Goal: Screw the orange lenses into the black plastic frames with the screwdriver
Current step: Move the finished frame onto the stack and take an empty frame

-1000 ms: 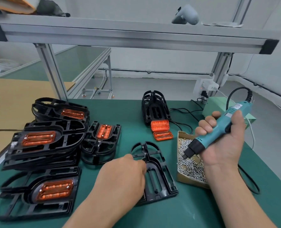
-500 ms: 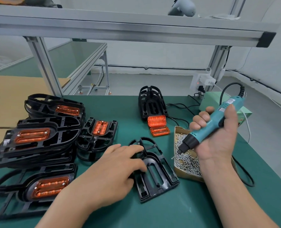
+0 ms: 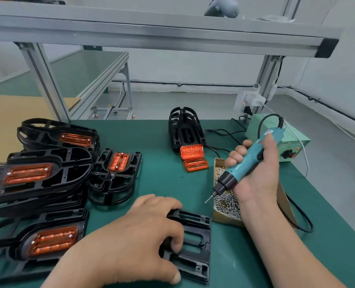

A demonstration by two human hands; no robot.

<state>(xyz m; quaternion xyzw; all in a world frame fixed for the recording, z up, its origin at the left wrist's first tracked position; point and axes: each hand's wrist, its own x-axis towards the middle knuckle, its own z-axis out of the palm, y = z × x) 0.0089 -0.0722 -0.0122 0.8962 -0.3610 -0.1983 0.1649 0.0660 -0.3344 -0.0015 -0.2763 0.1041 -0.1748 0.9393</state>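
The black frame [image 3: 195,256] lies flat on the near middle of the green surface [image 3: 162,183], its lens slot empty. It is ribbed, openwork moulded plastic, likely light and stiff, though it could skid or its thin ribs could flex under the driver's push. It is best steadied by the thick outer rim. The left hand [image 3: 143,231] does so, with fingers curled into the frame's left side and the thumb at its near edge.

The screwdriver [image 3: 245,161] is teal, corded and black-nosed, and probably tail-heavy. The right hand [image 3: 257,173] is wrapped round its barrel, with the bit slanting down-left beside the box of screws [image 3: 224,220].

Two orange lenses [image 3: 191,151] lie loose farther off, touching a stack of empty frames [image 3: 183,127]. They are translucent, ridged and glossy — likely slick and easily scratched, so they are best taken by the edges. Finished frames [image 3: 68,163] pile up at the left.
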